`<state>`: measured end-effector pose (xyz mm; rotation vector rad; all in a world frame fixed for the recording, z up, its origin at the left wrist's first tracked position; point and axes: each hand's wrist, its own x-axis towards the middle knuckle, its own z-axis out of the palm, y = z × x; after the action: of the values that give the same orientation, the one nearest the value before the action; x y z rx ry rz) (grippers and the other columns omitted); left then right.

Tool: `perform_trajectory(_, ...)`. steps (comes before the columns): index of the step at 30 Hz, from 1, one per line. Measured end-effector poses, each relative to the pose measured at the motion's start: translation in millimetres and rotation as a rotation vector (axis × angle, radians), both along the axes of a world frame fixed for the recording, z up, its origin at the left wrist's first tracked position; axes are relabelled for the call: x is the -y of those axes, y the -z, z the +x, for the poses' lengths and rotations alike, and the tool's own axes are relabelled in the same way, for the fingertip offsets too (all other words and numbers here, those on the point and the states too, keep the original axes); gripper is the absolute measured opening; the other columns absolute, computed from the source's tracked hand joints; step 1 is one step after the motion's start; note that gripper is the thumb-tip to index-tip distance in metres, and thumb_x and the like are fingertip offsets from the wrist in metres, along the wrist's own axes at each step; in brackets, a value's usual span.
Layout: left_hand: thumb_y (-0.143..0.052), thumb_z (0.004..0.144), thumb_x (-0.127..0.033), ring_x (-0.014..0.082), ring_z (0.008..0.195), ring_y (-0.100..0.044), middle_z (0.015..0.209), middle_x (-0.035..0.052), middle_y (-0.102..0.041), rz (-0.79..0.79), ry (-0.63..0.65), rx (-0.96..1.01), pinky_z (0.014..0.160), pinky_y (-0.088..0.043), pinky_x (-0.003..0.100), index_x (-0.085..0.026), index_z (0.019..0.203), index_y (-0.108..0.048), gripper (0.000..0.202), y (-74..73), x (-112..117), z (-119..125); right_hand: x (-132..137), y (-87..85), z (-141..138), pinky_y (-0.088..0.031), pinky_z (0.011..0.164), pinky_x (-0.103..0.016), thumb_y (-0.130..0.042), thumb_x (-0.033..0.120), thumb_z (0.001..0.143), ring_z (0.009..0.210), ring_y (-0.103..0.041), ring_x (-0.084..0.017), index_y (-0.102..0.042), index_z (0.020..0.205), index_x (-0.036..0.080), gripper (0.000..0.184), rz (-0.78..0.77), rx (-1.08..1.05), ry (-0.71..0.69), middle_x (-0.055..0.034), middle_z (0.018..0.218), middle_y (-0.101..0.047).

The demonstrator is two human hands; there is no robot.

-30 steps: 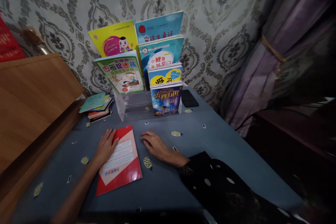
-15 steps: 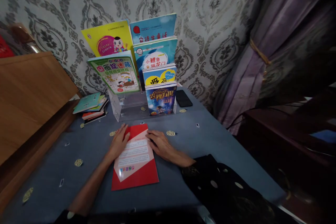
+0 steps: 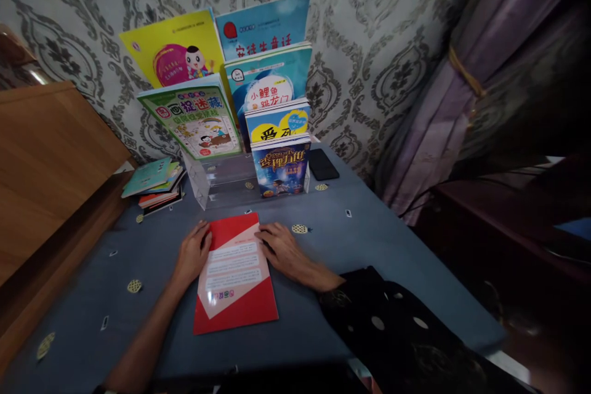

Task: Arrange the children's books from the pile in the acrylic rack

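A red book [image 3: 233,322] with a pale pink panel of print lies shut and flat on the table, its title upside down to me. My left hand [image 3: 191,252] rests along the upper left edge, fingers stretched forward and thumb at the cover's side. At the upper right edge, the fingertips of my right hand [image 3: 286,253] touch the cover, its fingers loosely stretched. Neither hand lifts the book. Just beyond it stands a clear book rack [image 3: 226,194] holding a green picture book [image 3: 196,126], a yellow book [image 3: 138,46] and a dark blue book [image 3: 281,169], among others.
A stack of thin books [image 3: 150,177] lies left of the rack, near a wooden panel [image 3: 55,154]. A black phone [image 3: 323,165] lies right of the rack. The blue-grey tablecloth [image 3: 369,295] has pineapple prints. A purple curtain [image 3: 425,111] hangs at the right.
My left hand has slid left, off the cover's top to its left edge. My right hand stays at the right edge. The camera view has tipped slightly downward.
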<state>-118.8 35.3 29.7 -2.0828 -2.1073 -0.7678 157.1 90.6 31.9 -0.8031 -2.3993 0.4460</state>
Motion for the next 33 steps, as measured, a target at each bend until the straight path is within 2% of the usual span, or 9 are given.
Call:
perform_trajectory(7,-0.038,0.097,-0.035,0.0278,0.124,-0.058,0.133,0.0123,-0.063,-0.045,0.045,-0.093,0.108,-0.043,0.048,-0.017,0.125,-0.063,0.042,-3.7,-2.2,12.8,0.3,0.2,-0.1,-0.045,0.095,-0.046,-0.051,0.015,0.093,0.108,-0.056,-0.027,-0.067,0.112,0.017,0.026,-0.007,-0.026,-0.002,-0.0134,0.118,-0.064)
perform_trajectory(11,-0.039,0.097,-0.033,0.0283,0.124,-0.057,0.134,0.0142,-0.062,-0.042,0.107,-0.106,0.107,-0.044,0.047,-0.014,0.127,-0.062,0.042,-6.3,-7.3,25.9,0.0,0.6,0.4,-0.045,0.095,-0.045,-0.050,0.016,0.093,0.108,-0.055,-0.026,-0.067,0.114,0.018,0.027,-0.001,-0.033,-0.009,-0.0126,0.119,-0.064)
perform_trajectory(24,-0.040,0.100,-0.031,0.0255,0.127,-0.054,0.136,0.0119,-0.060,-0.002,0.353,-0.059,0.109,-0.043,0.045,-0.017,0.131,-0.058,0.039,-0.7,-37.6,61.8,-2.3,2.0,-1.6,-0.046,0.092,-0.044,-0.052,0.012,0.092,0.105,-0.056,-0.026,-0.067,0.111,0.017,0.025,0.010,0.004,0.006,-0.0124,0.118,-0.065)
perform_trajectory(33,-0.035,0.102,-0.031,0.0231,0.132,-0.050,0.140,0.0096,-0.058,-0.060,0.423,-0.101,0.109,-0.040,0.044,-0.020,0.136,-0.055,0.040,1.0,-55.2,71.8,-4.3,1.7,-1.0,-0.047,0.091,-0.042,-0.053,0.012,0.091,0.106,-0.057,-0.025,-0.067,0.113,0.017,0.027,-0.005,-0.008,-0.005,-0.0116,0.118,-0.065)
